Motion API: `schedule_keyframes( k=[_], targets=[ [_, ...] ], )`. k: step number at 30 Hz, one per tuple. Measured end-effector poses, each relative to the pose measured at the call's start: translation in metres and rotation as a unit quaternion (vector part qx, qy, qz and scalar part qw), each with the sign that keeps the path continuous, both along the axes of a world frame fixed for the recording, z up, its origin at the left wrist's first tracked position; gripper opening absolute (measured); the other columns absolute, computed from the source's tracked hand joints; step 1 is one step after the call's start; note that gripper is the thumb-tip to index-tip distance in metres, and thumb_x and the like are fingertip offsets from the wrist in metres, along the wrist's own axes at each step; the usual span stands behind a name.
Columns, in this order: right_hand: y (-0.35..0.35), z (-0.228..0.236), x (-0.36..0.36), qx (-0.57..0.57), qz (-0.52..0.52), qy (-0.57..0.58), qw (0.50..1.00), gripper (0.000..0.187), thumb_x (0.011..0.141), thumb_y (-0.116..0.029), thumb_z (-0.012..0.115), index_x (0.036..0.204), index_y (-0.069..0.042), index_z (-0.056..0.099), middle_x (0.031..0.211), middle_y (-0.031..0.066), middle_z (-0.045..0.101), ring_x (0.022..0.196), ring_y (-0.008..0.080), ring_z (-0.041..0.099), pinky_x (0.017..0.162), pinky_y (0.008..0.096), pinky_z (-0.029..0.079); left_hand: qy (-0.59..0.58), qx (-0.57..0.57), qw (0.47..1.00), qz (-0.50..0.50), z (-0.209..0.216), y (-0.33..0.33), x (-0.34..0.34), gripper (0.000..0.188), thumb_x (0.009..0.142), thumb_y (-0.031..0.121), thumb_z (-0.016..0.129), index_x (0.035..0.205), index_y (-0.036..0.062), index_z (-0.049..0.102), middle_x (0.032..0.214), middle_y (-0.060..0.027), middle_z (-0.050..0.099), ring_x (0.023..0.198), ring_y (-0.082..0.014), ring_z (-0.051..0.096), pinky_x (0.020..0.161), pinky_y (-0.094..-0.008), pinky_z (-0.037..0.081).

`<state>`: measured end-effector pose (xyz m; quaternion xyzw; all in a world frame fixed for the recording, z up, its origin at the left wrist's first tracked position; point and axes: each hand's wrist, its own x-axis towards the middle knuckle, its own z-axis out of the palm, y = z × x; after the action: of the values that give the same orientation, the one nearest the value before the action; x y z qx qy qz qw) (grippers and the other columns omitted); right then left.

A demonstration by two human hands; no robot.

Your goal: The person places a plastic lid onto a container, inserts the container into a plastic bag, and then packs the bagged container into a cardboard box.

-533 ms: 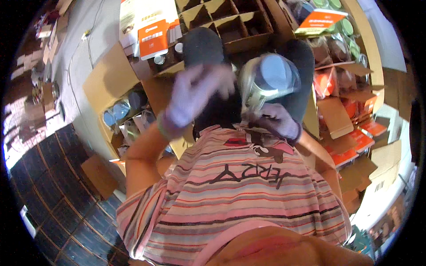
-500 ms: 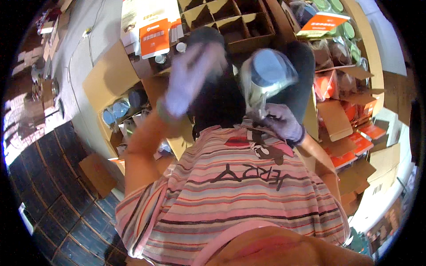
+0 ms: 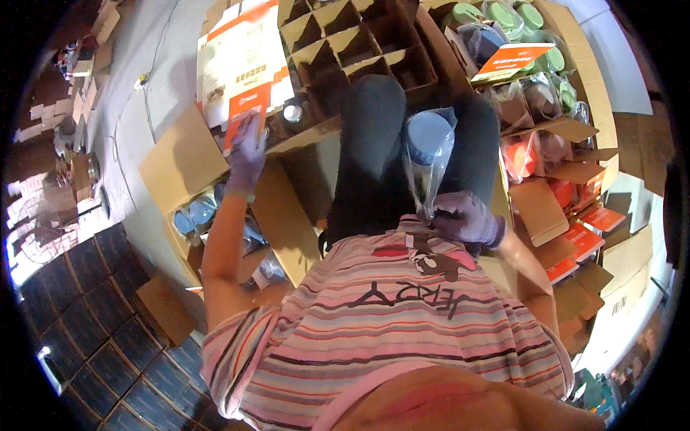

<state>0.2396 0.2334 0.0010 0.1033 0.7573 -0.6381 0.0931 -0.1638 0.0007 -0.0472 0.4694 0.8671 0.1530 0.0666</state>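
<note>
Both hands wear thin greyish-purple gloves. My left hand (image 3: 248, 154) is at the near end of a stack of white and orange printed cards (image 3: 248, 61), its fingers closed over the edge of an orange card (image 3: 236, 129). My right hand (image 3: 467, 219), in front of my shirt, grips the gathered end of a clear plastic bag (image 3: 425, 190). Inside that bag is a cup with a blue lid (image 3: 429, 136), lying between my knees with its lid away from me. A small white-capped bottle (image 3: 292, 113) stands beside the stack.
Ahead is a carton with cardboard dividers (image 3: 338, 43). On the right, a large open carton (image 3: 596, 79) holds bagged cups with green and orange lids, plus orange cards (image 3: 578, 241). Another open carton (image 3: 183, 172) at left holds blue-lidded cups (image 3: 201, 210). Dark stacked boxes (image 3: 86, 316) stand lower left.
My left hand has moved left from over my knee to the card stack and taken hold of an orange card. The bagged cup has swung down and settled between my knees, still in my right hand.
</note>
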Motion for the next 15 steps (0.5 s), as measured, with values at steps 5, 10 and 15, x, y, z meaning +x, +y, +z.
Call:
schedule_keyframes(
  k=[5, 10, 15],
  targets=[
    [0.017, 0.01, -0.041, 0.06, 0.109, 0.043, 0.991, 0.014, 0.082, -0.013, 0.063, 0.091, -0.003, 0.063, 0.082, 0.018, 0.063, 0.076, 0.0345, 0.063, 0.068, 0.0377, 0.049, -0.058, 0.326, 0.917, 0.224, 0.114, -0.066, 0.004, 0.033, 0.097, 0.01, 0.049, 0.126, -0.0065, 0.054, 0.129, -0.0165, 0.056, 0.118, -0.0233, 0.055, 0.101, -0.0355, 0.045],
    [0.017, 0.009, -0.049, 0.029, -0.052, 0.143, 0.988, 0.004, 0.084, -0.003, 0.059, 0.086, -0.001, 0.062, 0.071, 0.01, 0.063, 0.062, 0.0174, 0.063, 0.058, 0.0302, 0.047, 0.002, 0.42, 0.877, 0.235, 0.174, -0.081, 0.008, 0.031, 0.098, 0.012, 0.048, 0.123, -0.0055, 0.055, 0.116, -0.0162, 0.062, 0.107, -0.0231, 0.059, 0.095, -0.0368, 0.048],
    [0.043, 0.065, -0.035, -0.307, -0.162, 0.154, 0.925, 0.019, 0.086, -0.01, 0.057, 0.095, 0.006, 0.061, 0.073, 0.0105, 0.067, 0.057, 0.0139, 0.062, 0.053, 0.0227, 0.048, -0.163, 0.499, 0.814, 0.247, 0.184, -0.074, 0.018, 0.03, 0.097, 0.016, 0.051, 0.117, -0.0046, 0.056, 0.113, -0.0155, 0.061, 0.104, -0.0263, 0.06, 0.095, -0.0374, 0.047]
  ],
)
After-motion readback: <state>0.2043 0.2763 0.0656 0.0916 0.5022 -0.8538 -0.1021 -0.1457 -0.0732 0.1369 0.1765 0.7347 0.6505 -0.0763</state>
